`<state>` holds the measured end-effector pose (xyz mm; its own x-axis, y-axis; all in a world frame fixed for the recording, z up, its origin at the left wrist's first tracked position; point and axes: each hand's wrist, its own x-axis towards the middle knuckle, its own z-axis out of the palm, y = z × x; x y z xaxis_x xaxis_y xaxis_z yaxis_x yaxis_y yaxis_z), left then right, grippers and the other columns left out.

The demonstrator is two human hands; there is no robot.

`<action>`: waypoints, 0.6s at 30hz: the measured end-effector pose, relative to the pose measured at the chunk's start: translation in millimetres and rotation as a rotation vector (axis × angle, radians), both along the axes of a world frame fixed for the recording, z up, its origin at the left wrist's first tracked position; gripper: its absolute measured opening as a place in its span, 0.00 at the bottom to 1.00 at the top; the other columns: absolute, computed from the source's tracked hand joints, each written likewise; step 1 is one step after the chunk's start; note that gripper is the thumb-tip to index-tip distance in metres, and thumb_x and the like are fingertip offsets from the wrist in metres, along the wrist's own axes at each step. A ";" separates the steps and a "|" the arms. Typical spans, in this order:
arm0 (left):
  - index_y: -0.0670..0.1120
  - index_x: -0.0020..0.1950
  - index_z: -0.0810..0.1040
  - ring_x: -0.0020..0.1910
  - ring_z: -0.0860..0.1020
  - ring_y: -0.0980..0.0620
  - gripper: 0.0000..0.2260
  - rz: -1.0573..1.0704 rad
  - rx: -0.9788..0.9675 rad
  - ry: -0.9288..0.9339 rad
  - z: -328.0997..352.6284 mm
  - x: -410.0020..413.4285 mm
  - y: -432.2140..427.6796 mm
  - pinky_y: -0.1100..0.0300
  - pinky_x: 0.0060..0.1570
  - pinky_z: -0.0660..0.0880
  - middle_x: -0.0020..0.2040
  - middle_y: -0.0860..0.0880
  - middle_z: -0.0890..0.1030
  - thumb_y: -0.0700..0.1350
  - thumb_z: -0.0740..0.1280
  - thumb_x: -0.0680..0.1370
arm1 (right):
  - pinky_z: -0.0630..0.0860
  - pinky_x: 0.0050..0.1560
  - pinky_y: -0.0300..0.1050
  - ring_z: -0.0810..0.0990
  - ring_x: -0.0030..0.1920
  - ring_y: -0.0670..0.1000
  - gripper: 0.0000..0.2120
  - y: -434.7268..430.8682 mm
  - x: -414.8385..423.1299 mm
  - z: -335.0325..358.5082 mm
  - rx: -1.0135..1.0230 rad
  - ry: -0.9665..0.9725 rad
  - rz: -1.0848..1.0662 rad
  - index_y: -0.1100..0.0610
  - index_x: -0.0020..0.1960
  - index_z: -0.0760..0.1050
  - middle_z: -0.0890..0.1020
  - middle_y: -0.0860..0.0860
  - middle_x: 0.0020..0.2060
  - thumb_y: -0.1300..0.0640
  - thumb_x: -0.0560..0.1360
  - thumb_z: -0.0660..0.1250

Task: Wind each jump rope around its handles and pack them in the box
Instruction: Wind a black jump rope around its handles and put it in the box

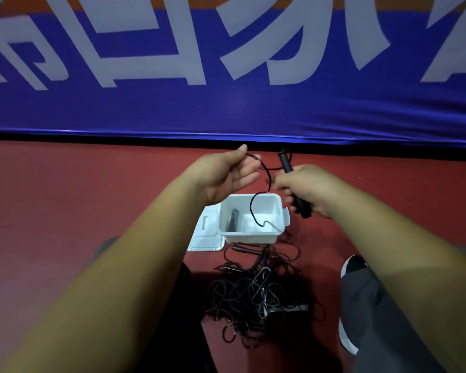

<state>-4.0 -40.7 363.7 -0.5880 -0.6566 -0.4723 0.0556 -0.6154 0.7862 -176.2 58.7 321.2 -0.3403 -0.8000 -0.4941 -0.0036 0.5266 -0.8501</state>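
Clearly this is light stuff. The right hand (304, 189) has its grip closed round the stiff black handles (285, 160), the sound place to hold. The left hand (226, 173) pinches the thin, limp cord (267, 175), which droops over the white box (249, 238) on the floor (slack, it will likely snag). Counted: one rope in hand, one box, one lid (207, 236) and one blurred dark bundle inside. The tangled pile (256, 294) defies counting.

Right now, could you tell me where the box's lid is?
In the head view, the lid lies flat on the red floor, directly left of the white box.
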 end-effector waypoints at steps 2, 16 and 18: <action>0.38 0.54 0.79 0.38 0.87 0.55 0.10 0.058 0.118 0.086 -2.1 -1.1 -6.4 0.55 0.46 0.86 0.42 0.46 0.87 0.43 0.63 0.87 | 0.69 0.32 0.44 0.72 0.27 0.48 0.16 -6.8 8.3 -2.7 -0.014 -0.046 0.052 0.63 0.60 0.82 0.73 0.49 0.29 0.60 0.74 0.74; 0.54 0.71 0.79 0.65 0.78 0.55 0.21 -0.621 -0.667 -0.553 -44.2 -27.8 -27.6 0.58 0.64 0.73 0.67 0.54 0.82 0.37 0.65 0.80 | 0.66 0.29 0.43 0.66 0.25 0.49 0.14 -32.0 -21.5 37.7 -0.365 -0.081 -0.031 0.61 0.46 0.84 0.74 0.53 0.30 0.52 0.84 0.68; 0.53 0.67 0.82 0.66 0.78 0.55 0.16 -0.714 -0.690 -0.588 -57.4 -32.2 -21.0 0.58 0.66 0.73 0.64 0.54 0.83 0.40 0.69 0.81 | 0.66 0.29 0.43 0.66 0.25 0.49 0.14 -34.9 -27.8 42.4 -0.435 -0.119 -0.062 0.61 0.45 0.83 0.73 0.53 0.30 0.53 0.84 0.68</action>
<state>-36.2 -61.6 306.3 -0.7380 -0.4877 -0.4664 -0.6184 0.2119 0.7568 -204.1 23.8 363.6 -0.3550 -0.9218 -0.1554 0.1279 0.1168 -0.9849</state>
